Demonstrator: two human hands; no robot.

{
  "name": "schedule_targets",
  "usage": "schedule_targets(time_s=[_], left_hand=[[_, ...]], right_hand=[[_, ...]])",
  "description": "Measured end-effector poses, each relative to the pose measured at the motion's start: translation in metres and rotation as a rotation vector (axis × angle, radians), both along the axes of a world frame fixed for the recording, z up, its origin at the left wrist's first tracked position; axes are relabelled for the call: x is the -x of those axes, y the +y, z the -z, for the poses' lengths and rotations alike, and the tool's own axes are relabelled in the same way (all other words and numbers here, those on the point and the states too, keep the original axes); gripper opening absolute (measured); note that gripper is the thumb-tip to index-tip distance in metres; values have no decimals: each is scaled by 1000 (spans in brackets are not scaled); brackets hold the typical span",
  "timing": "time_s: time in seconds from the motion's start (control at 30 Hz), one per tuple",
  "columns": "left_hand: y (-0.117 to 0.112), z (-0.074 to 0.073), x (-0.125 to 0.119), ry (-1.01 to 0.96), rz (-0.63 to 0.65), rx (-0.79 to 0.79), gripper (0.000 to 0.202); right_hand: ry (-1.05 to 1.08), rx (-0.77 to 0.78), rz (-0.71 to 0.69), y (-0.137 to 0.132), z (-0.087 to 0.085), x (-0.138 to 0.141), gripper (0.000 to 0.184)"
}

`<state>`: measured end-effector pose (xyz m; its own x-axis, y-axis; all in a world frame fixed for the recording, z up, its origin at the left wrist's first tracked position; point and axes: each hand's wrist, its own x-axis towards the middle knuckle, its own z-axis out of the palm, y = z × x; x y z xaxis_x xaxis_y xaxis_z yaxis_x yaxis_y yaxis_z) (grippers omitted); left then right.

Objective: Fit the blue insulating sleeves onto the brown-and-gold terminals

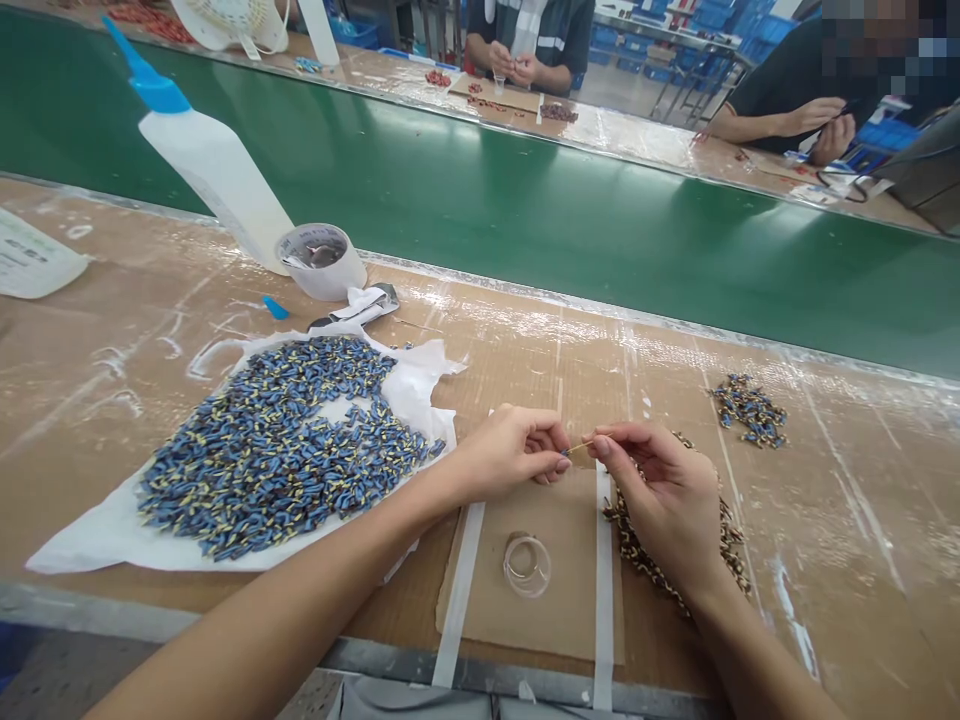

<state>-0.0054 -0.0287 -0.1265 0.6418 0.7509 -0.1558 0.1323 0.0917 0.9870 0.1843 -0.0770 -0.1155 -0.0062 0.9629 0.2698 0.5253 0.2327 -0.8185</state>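
One blue heap [277, 445] beside left hand [510, 450], brown heap [628, 540] under right hand [667, 500].

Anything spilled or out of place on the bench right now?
Minor things only. A small blue cap lies loose on the table, apart from the squeeze bottle. White smears streak the table around it. The blue parts sit heaped on their white sheet. The left hand and right hand pinch a thin sliver.

A tilted squeeze bottle [214, 165] stands beside a tape roll [322, 262].
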Motion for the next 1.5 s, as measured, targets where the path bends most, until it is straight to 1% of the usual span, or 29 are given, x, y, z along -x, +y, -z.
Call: schedule_targets(time_s=[0.13,0.37,0.47,0.53,0.57,0.6,0.63,0.67,0.73,0.77,0.8,0.87,0.93,1.0,1.03,1.1,1.17,1.2,1.27,1.37,1.5], left_hand=[[0,0,0,-4,6,5,6],[0,2,1,13,16,-60,4],[0,1,1,34,27,-84,3],[0,1,0,50,26,-94,3],[0,1,0,55,23,-98,3],[0,1,0,58,19,-105,3],[0,1,0,59,16,-113,4],[0,1,0,59,13,-124,4],[0,2,1,62,11,-148,4],[0,1,1,67,11,-159,5],[0,1,1,73,11,-168,5],[0,1,1,86,13,-183,4],[0,1,1,89,13,-187,3],[0,1,1,79,14,-171,3],[0,1,1,73,12,-157,3],[0,1,1,67,3,-130,4],[0,1,1,71,-8,-110,6],[0,1,1,73,-13,-102,7],[0,2,1,73,-22,-85,9],[0,3,1,69,-32,-71,11],[0,4,0,60,-35,-63,11]], right_hand=[[-56,-35,-37,0,-3,-1,5],[-126,-121,-99,0,-8,2,6],[-37,-58,-85,0,-10,-1,5],[112,12,-45,0,-16,-6,6],[193,52,-55,-1,-20,-9,7],[260,94,-107,-2,-24,-11,7],[300,134,-201,-3,-28,-13,9],[306,169,-326,-5,-31,-13,9],[239,219,-580,-8,-36,-8,9],[187,230,-673,-10,-36,-3,9],[131,232,-731,-13,-36,2,9],[31,221,-776,-16,-34,11,9],[-39,204,-781,-16,-34,13,11],[-67,201,-734,-12,-35,4,15],[-78,212,-685,-9,-35,-3,15],[-133,249,-533,0,-36,-20,10],[-261,294,-390,8,-33,-36,11],[-325,311,-357,11,-30,-41,11],[-420,326,-343,15,-23,-46,10],[-484,308,-350,16,-14,-45,11],[-521,261,-343,16,-11,-42,12]])
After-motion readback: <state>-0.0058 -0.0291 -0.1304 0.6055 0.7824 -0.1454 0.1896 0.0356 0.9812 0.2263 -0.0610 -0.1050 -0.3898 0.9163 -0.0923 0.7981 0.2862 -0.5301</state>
